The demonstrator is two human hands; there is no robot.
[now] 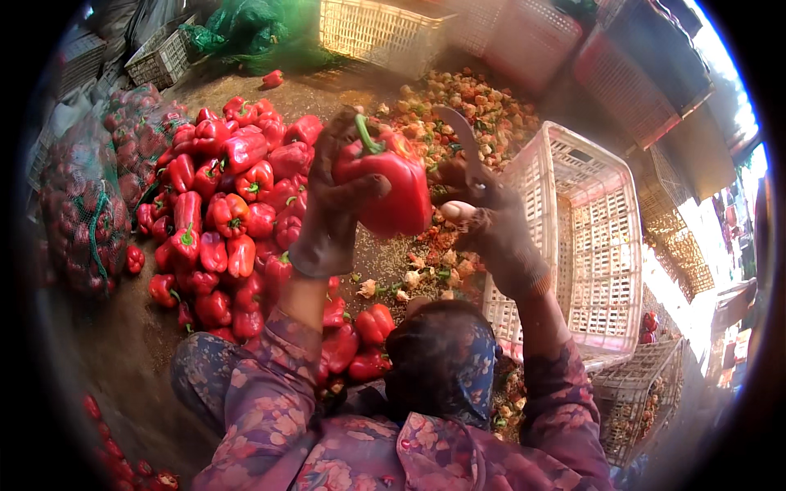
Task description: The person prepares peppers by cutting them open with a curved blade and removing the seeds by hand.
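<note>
My left hand (327, 217), in a dark glove, is closed around a large red bell pepper (397, 192) and holds it up above the floor. The pepper's green stem points up and to the left. My right hand (499, 237), also gloved, grips a small knife with a curved blade (463, 135). The blade points up, apart from the pepper and to its right. A pale finger or thumb tip shows on the right hand, close to the pepper's side. The knife's handle is mostly hidden by my fingers.
A heap of red bell peppers (225, 176) lies at left, beside filled net bags (78, 221). Cut-off stems and cores (483, 102) cover the floor ahead. A pale plastic crate (602, 278) stands tilted at right, near a smaller grey crate (639, 393). Green netting (246, 29) lies at the back.
</note>
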